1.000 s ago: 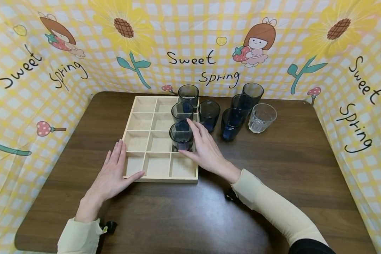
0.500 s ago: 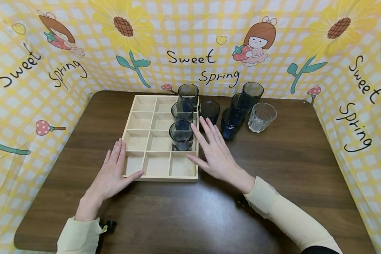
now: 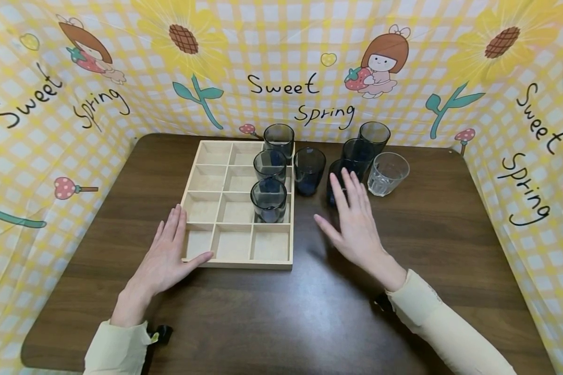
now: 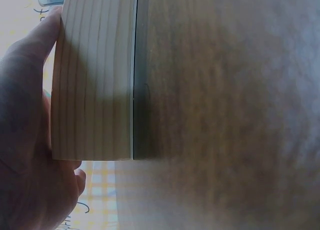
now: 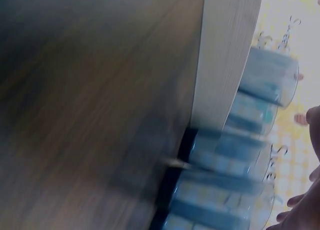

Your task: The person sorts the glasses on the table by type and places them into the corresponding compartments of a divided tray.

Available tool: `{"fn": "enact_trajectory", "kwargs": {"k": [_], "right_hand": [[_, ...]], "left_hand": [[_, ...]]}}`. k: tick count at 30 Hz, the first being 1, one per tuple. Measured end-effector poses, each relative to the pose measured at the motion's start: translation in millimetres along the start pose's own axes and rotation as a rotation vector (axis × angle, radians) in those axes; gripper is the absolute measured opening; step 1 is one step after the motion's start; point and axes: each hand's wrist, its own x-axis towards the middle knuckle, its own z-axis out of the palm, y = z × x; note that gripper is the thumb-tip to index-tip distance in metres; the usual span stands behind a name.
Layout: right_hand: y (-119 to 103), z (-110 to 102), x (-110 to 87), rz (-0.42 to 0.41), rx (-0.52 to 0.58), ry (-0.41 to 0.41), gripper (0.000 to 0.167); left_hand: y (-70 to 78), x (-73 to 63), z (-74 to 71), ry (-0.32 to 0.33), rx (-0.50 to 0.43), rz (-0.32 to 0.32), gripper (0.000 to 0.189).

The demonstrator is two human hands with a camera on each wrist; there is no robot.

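Observation:
A pale wooden tray [image 3: 236, 245] with several square compartments lies on the table. My left hand [image 3: 161, 265] rests on its front left corner, fingers straight along the side and thumb over the front edge; the left wrist view shows this hand [image 4: 30, 104] beside the tray wall [image 4: 92, 84]. Three dark tinted glasses stand in the right column, the nearest glass [image 3: 268, 202] in the third row. My right hand [image 3: 356, 229], fingers extended, is over the front of a dark glass [image 3: 335, 179], partly hiding it. Whether they touch cannot be told.
Another dark glass [image 3: 309, 172] stands just right of the tray. Behind the right hand are two more dark glasses, the farther glass [image 3: 374, 136] near the back edge. A clear glass [image 3: 387, 174] stands to their right. Checked cloth [image 3: 281, 47] hangs behind the brown table [image 3: 427, 229].
My right hand has let go of the dark glass in the third row and moved right, toward the group of glasses. That glass stays in its compartment. My left hand has not moved.

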Motion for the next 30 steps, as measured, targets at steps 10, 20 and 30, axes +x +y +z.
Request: {"fn": "enact_trajectory", "kwargs": {"k": [10,20,30], "right_hand": [[33.5,-9.3,-4.2,0.104,-0.008,0.098,0.103],[72.8,18.8,-4.5,0.288,0.237,0.132,0.107],[61.1,18.1,9.0,0.341,0.354,0.077,0.106]], "left_hand": [[0.8,1.0,1.1,0.009,0.028,0.008,0.125],[-0.6,0.2,4.2,0.016,0.037,0.004,0.124],[-0.2,-0.2,1.9,0.01,0.03,-0.003,0.124]]}}
